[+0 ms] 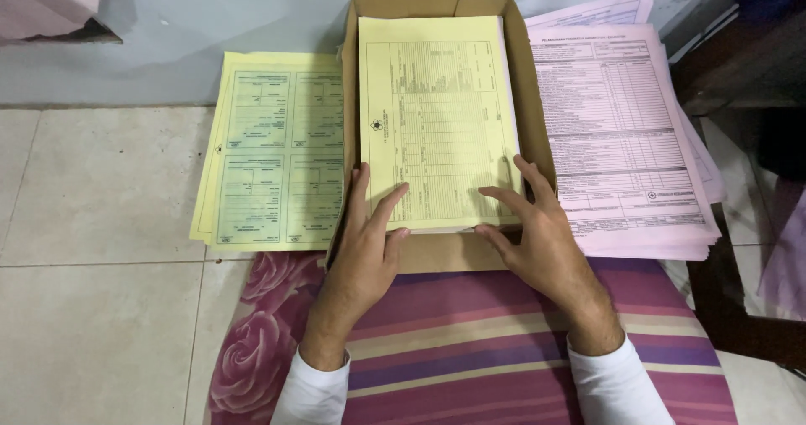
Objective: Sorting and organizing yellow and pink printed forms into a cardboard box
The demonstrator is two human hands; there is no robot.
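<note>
Pale floor tiles (92, 224) meet a grey wall (210, 22). A yellow form stack (269, 161) lies left of the cardboard box (533, 81). The left hand (363, 249) and right hand (537, 232), fingers spread, press the yellow sheets (432, 106) at the box's near edge, gripping nothing. Pink forms (625, 131) lie right.

yellow form stack (432, 114), flat in cardboard box (529, 81)

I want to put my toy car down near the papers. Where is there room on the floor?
The pale floor tiles left of the yellow forms are bare. It is crowded in the middle: both hands, left and right, press the paper stack in the cardboard box, with pink forms tight against its right.
</note>
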